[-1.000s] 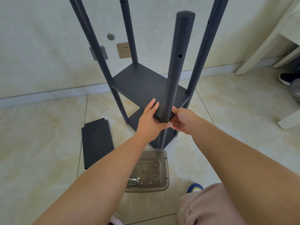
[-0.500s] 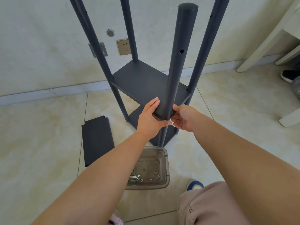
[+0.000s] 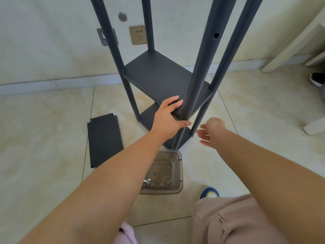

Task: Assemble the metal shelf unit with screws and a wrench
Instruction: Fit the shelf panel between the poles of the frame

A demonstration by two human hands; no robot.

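A dark grey metal shelf unit stands on the tiled floor with several upright posts and two fitted shelf boards; the upper board (image 3: 158,78) sits at mid height. My left hand (image 3: 168,118) grips the near corner of that board, where the nearest post (image 3: 202,67) passes through. My right hand (image 3: 209,132) hovers just right of that post, blurred, fingers apart and holding nothing. A loose shelf board (image 3: 104,140) lies flat on the floor to the left. A clear plastic tray (image 3: 177,173) near my feet holds screws (image 3: 161,184) and a small wrench (image 3: 146,182).
A wall with a socket (image 3: 139,35) and a metal bracket (image 3: 107,36) stands close behind the unit. White furniture legs (image 3: 288,50) and a black shoe (image 3: 317,79) are at the right. My blue and yellow shoe (image 3: 209,192) is beside the tray.
My right hand has let go of the near post and pulled back down and right, fingers spreading. My left hand stays on the shelf corner. The view has moved closer to the unit.
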